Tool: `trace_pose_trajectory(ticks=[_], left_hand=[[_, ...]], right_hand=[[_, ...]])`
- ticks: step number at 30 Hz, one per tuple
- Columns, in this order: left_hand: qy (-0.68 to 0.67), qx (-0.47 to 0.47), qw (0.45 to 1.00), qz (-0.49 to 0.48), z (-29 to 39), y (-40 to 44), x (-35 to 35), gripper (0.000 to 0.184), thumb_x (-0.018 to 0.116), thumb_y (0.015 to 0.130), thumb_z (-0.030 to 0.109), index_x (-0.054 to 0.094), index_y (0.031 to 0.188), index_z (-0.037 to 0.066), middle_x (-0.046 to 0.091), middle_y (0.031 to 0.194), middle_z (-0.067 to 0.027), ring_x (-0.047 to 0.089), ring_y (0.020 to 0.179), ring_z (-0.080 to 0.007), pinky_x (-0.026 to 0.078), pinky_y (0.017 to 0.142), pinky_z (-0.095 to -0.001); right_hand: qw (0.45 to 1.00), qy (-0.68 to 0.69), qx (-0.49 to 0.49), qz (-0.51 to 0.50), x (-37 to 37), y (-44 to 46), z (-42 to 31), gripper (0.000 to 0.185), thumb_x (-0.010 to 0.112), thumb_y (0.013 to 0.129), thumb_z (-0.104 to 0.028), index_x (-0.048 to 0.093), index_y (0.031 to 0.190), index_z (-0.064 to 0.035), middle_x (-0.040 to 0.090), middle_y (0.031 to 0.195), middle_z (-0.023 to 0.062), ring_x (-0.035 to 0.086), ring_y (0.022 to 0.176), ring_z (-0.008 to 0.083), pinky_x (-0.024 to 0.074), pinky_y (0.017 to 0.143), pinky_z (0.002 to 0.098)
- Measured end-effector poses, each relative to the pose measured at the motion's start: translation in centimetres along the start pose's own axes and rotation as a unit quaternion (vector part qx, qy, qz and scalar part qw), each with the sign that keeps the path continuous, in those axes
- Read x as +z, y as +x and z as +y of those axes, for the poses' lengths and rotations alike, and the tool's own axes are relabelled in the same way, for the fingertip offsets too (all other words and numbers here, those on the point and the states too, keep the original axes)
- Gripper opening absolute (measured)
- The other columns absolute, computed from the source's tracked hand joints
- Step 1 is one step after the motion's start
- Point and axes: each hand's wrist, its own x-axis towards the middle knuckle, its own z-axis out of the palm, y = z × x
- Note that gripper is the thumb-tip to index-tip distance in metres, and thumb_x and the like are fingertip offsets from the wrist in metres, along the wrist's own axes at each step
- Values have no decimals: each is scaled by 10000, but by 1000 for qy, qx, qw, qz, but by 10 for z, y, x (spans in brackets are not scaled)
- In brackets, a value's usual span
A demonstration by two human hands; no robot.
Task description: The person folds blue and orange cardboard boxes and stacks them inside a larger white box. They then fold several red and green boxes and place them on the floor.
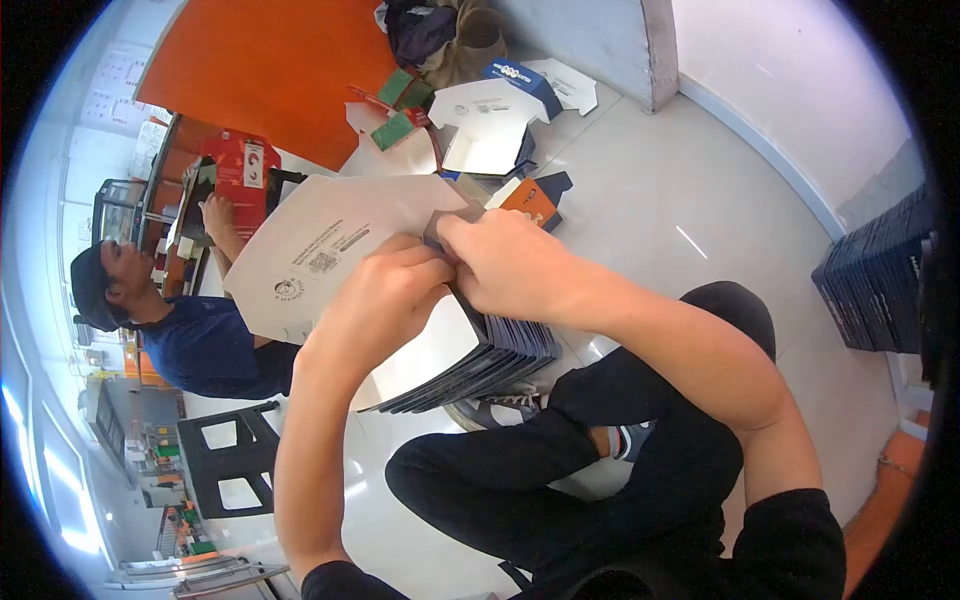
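Note:
A white printed cardboard sheet [340, 245] with a round logo and a square code stands before me. At its near edge my left hand [385, 290] is closed, fingers bent around the edge. My right hand [510, 265] is closed beside it, thumb and fingers pinching a small grey-brown flap [440, 225]. The two hands touch or nearly touch. Below them lies a stack of flat cardboard pieces [510, 350], white on top with dark edges. My fingers hide part of the sheet's edge.
Opened boxes [485, 110] in white, blue, green and orange lie on the floor ahead. A co-worker [205, 330] at left handles a red box [240, 170]. A dark stack [875, 275] stands right, near another person's arm [885, 500]. A black stool [230, 455] is lower left.

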Motion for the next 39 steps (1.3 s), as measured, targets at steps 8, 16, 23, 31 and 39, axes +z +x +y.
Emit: trace_pose_trajectory(ticks=[8,16,23,31,39], left_hand=[[-7,-206,906,370,-20,-65,18,177,714,868,134,702,1038,85,704,959,-94,705,782,-265,545,675,-353],[-40,-383,859,338,-45,-95,58,226,643,886,189,706,877,-28,666,775,-217,667,704,-377,505,648,-402],[-8,-329,891,313,-58,-87,58,158,593,811,81,633,773,-67,561,673,-273,597,627,-449,462,579,-442],[-35,-314,912,260,-59,-89,55,163,600,830,72,635,758,-70,571,694,-279,591,660,-458,479,586,-435],[-257,-360,829,343,-55,-106,84,296,610,922,141,679,1120,-68,725,858,-200,702,736,-180,527,693,-309]], right_hand=[[996,75,47,-21,-10,0,-3,242,605,900,-244,607,831,-13,655,717,191,647,703,384,501,655,446],[998,34,50,3,4,2,-14,344,552,894,-257,621,698,16,622,643,199,623,627,374,490,619,443],[990,-36,96,-95,-6,19,-33,341,514,849,-228,698,774,49,676,791,273,671,768,448,541,729,523],[995,-5,83,-46,5,24,-23,365,531,856,-210,593,618,58,553,570,231,580,539,360,485,592,430],[972,101,153,146,-48,54,37,363,595,871,-347,700,812,-4,675,750,199,671,728,316,517,703,405]])
